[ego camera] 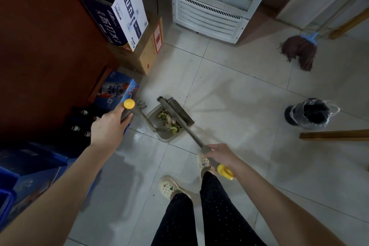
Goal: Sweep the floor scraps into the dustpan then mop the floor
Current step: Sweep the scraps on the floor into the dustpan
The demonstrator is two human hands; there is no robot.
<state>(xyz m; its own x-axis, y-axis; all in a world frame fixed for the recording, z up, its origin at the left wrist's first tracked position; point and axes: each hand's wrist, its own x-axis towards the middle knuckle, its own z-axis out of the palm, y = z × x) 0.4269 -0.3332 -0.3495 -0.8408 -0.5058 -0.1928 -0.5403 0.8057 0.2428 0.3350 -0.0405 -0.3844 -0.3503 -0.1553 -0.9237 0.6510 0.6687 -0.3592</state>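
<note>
A grey dustpan [153,113] stands on the tiled floor, holding green and pale food scraps [169,121]. My left hand [109,126] grips the top of the dustpan's long handle, just under its yellow cap [129,103]. My right hand [220,156] grips the broom handle near its yellow end loop [225,171]. The grey broom head [175,110] rests at the mouth of the dustpan, over the scraps. A dark red mop [299,52] with a blue collar leans at the far right, its strands on the floor.
Cardboard boxes [123,6] are stacked at the left beside a red-brown counter. A white fridge [211,6] stands ahead. A black bin with a plastic liner [311,113] sits at the right, near a wooden bar [335,135]. Blue crates [30,175] and bottles line the left.
</note>
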